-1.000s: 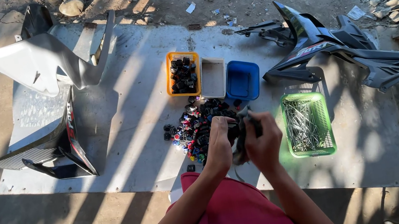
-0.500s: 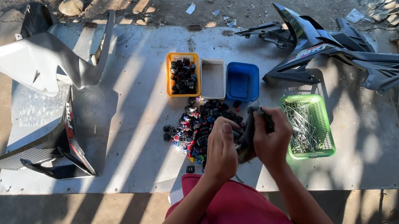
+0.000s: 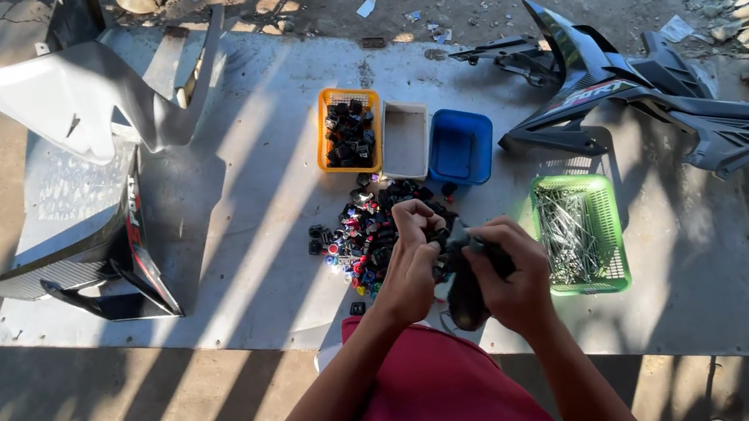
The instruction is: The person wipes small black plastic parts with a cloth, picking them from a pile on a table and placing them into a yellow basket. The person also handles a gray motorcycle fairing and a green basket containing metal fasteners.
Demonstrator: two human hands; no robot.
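— What do the hands hold in the head view?

— The left hand and right hand are both closed around a dark, chunky plastic part, held just above the near edge of the grey sheet.

— What is nearby?

— A heap of small black, red and blue parts lies just beyond the left hand. A green mesh basket of metal pins sits beside the right, with an orange tray and a blue tub farther off.

A dark, seemingly plastic part is gripped upright between both hands.
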